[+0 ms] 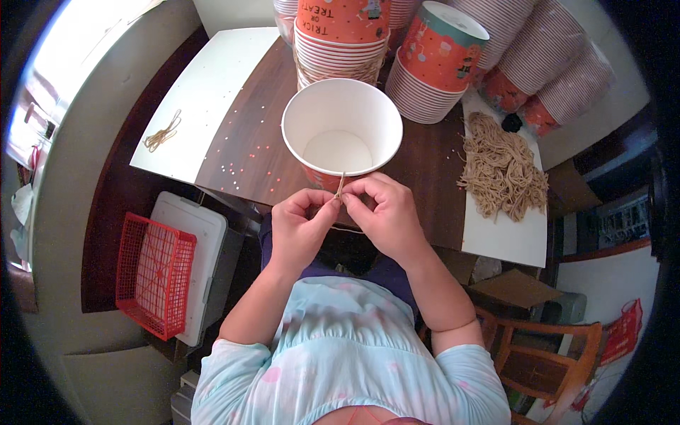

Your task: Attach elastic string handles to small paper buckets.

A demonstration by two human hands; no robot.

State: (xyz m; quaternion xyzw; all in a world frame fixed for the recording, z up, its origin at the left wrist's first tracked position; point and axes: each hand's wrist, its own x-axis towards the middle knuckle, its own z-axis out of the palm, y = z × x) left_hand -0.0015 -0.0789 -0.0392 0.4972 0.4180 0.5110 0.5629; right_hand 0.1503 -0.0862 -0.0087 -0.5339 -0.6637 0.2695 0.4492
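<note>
Both hands are up at the near rim of the open paper bucket point(342, 131), which stands upright on the dark wooden table point(248, 142), white inside, orange printed outside.

Left hand point(301, 230): fingers curled in, thumb and forefinger pinched on a thin tan string point(341, 185). Right hand point(386, 216): same pinch, fingertips almost touching the left ones. The short end of the string sticks up between the two pinches, right at the bucket's rim; a bit of it loops under the right hand. Can't tell whether it passes through the bucket wall.

Around it:
- Stack of nested buckets point(340, 42) just behind the open one, same orange print.
- Second stack point(435, 64) to the right of that, tilted.
- More stacks lying on their sides point(552, 64) at far right.
- Pile of cut tan strings point(503, 173) on a white sheet point(506, 237), right of the hands, well apart from them.
- Small bundle of strings point(163, 132) on another white sheet point(205, 92), far left.
- Small specks of confetti scattered on the table left of the bucket.
- Red plastic basket point(154, 273) on the floor at left, resting against a white lidded bin point(202, 241).
- Wooden chair point(545, 354), lower right.
</note>
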